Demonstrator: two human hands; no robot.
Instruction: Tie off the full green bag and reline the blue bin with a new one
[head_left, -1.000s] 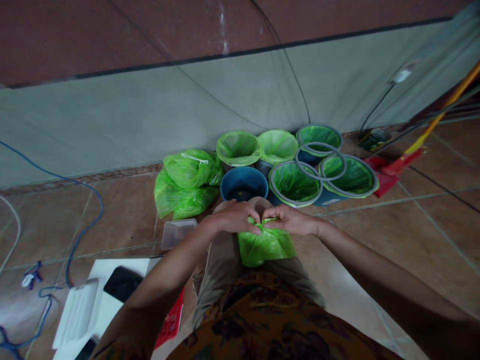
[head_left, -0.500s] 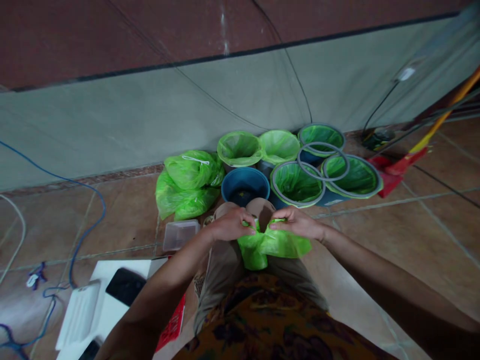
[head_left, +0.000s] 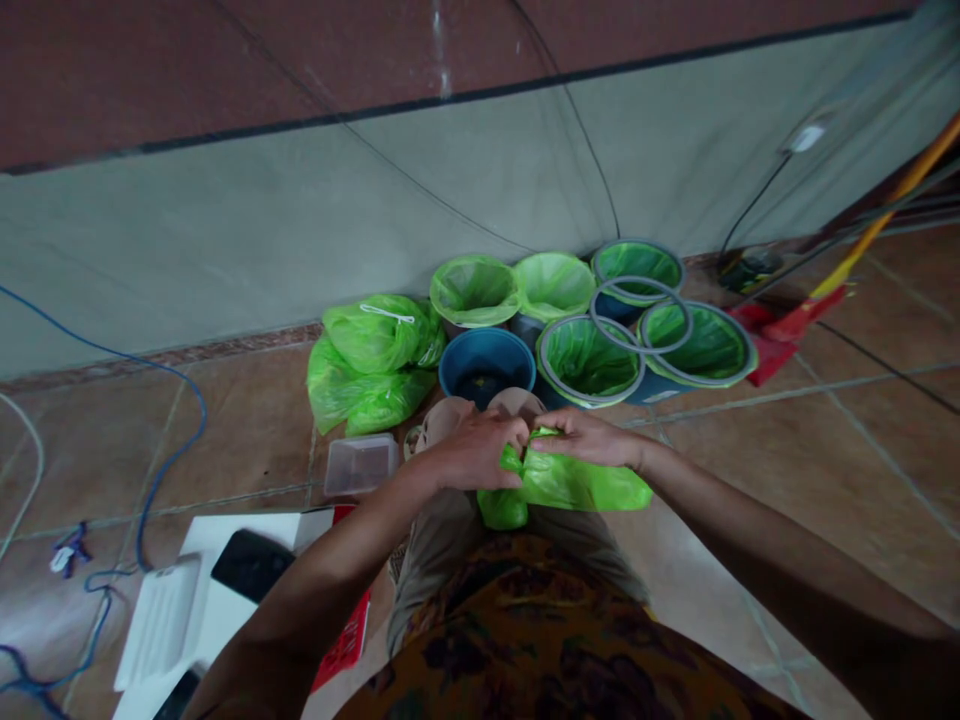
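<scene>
Over my lap, a thin green plastic bag (head_left: 585, 482) is bunched between both hands. My left hand (head_left: 484, 447) is closed round its gathered left part, and some of the bag hangs below the fingers. My right hand (head_left: 589, 437) pinches the upper edge, with the loose end spreading out to the right. Just beyond my knees stands an unlined blue bin (head_left: 487, 368). Right of it is a bin lined in green with a grey rim ring (head_left: 592, 360). Two pale green lined bins (head_left: 475, 290) stand against the wall behind.
Filled green bags (head_left: 375, 345) lie at the left by the wall. A clear plastic box (head_left: 361, 465) sits near my left forearm. Phones (head_left: 253, 565) rest on a white surface. A loose grey ring (head_left: 641, 315) lies across the right-hand bins. A red dustpan (head_left: 784, 325) stands farther right.
My hands have come closer together. The left hand now wraps more of the bag, and the bag's loose end stretches farther right.
</scene>
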